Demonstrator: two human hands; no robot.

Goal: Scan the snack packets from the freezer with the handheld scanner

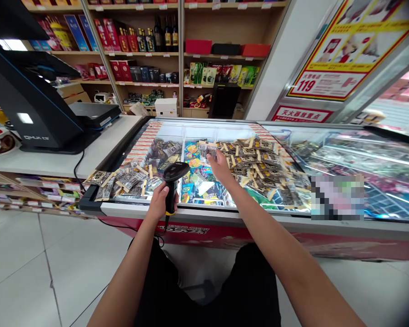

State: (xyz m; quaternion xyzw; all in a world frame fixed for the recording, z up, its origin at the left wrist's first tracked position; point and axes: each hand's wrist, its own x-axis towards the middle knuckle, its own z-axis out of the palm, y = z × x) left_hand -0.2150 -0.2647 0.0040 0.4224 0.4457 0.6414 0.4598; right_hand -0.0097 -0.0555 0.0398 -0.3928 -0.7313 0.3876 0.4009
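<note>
My left hand (159,200) is wrapped round the handle of a black barcode scanner (176,171), held upright above the front edge of the freezer. A cable hangs from its yellow-edged base. Between the thumb and fingers of my right hand (220,167) is a small snack packet (207,151) with a tan top strip. To the right, a big pile of similar packets (259,159) covers the glass lid. A smaller pile of packets (131,179) lies to the left, beyond my left hand. Blue packages (192,156) show through the glass beneath my hands.
The chest freezer (204,210) spans the front, with a second glass-topped section at right. On the left counter (61,161) stand a dark checkout scale (37,104) and its cable. Shelves (146,54) with bottles and boxes rise behind. A white box (166,107) stands behind the freezer.
</note>
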